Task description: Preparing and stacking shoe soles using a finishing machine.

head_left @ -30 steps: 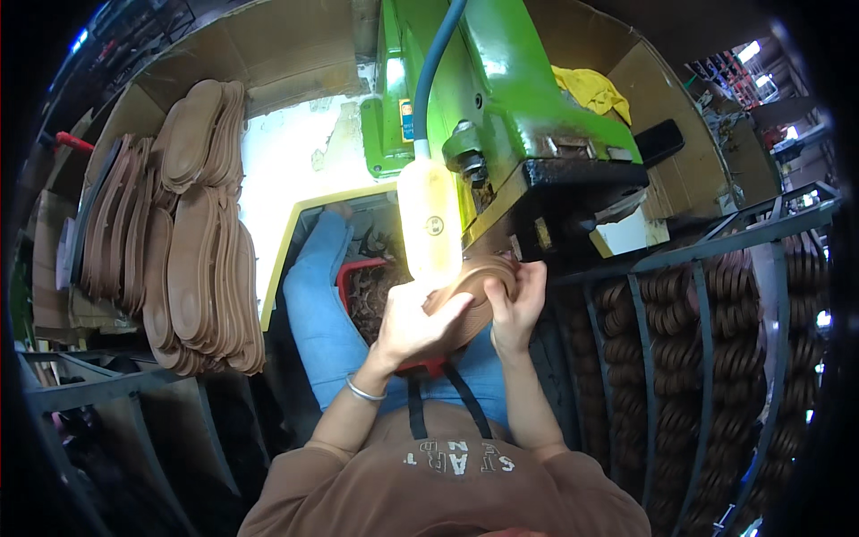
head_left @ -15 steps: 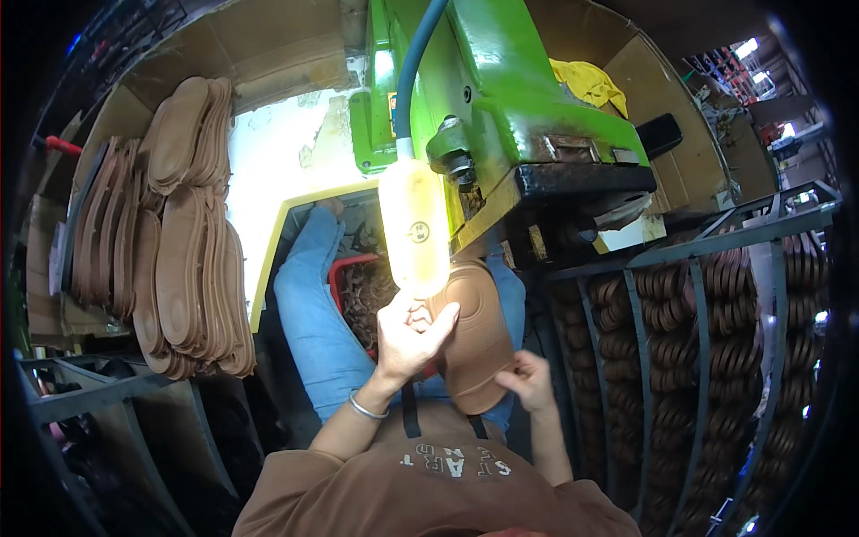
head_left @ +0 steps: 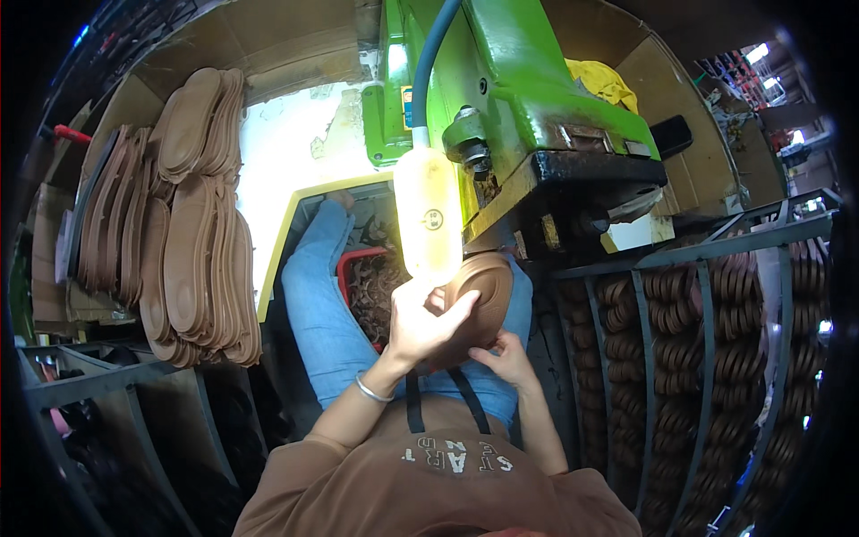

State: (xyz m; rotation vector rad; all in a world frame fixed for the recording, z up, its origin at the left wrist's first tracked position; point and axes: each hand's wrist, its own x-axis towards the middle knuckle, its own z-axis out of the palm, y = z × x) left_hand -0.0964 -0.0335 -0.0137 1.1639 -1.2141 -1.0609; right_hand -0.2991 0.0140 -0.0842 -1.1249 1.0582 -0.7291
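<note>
A brown shoe sole is held between my two hands, close below the green machine and over my lap. It is tilted, so its face looks foreshortened. My left hand grips its left side, with the thumb lying across the face. At the lower right edge, my right hand pinches the sole between thumb and fingers. A glowing yellow-white lamp hangs just above my left hand and partly hides the sole's upper left side.
Stacked brown soles lie on the bench at the left. A red basin with brown trimmings sits between my legs. Metal racks packed with soles stand on the right. A yellow cloth lies behind the machine.
The sole has turned and tilted, from lying lengthwise toward me to a foreshortened pose. My right hand has moved up and left with its edge. The view has shifted slightly.
</note>
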